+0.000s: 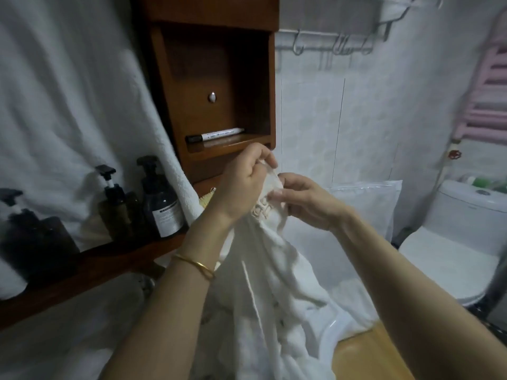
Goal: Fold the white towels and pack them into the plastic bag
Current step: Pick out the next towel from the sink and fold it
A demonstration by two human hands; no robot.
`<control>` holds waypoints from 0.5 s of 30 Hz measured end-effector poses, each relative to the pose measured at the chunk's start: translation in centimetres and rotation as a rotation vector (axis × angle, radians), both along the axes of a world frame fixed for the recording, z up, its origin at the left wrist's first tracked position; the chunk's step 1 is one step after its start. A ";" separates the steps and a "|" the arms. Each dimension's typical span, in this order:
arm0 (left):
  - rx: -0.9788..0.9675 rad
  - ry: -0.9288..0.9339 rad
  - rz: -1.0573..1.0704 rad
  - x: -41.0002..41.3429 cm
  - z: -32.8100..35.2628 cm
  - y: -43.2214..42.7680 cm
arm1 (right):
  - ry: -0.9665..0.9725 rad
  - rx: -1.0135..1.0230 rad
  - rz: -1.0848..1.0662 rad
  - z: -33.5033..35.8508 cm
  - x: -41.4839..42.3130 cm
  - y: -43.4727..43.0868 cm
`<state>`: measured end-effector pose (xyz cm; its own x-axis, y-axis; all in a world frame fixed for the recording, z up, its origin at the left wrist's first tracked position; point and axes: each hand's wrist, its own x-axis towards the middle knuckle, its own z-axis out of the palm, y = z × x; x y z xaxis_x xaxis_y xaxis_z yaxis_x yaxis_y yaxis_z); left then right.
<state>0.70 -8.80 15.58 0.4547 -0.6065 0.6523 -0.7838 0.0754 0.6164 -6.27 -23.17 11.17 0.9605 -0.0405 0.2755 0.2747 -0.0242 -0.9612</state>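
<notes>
A white towel (274, 283) hangs from both hands in the middle of the view, its lower part bunched over a wooden surface. My left hand (244, 182) pinches the towel's top edge between thumb and fingers. My right hand (304, 198) grips the same edge just to the right, fingers curled on the fabric near some embroidery. A clear plastic bag (367, 198) stands behind the hands against the tiled wall. Another large white towel (68, 105) hangs at the left.
Several dark pump bottles (162, 198) stand on a wooden shelf (82, 267) at the left. A wooden wall cabinet (219, 78) holds a marker pen (216, 134). A white toilet (461, 242) is at the right, a hook rail (334, 42) above.
</notes>
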 end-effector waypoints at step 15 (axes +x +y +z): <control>-0.347 -0.301 -0.087 -1.2 12.6 -0.7 | 0.081 -0.016 -0.016 -0.1 -1.2 0.7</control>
<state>-0.54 -9.45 28.22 0.1710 -0.3566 0.9185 -0.9058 0.3098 0.2889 -7.52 -22.50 11.11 0.9788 -0.0523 0.1980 0.1958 -0.0435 -0.9797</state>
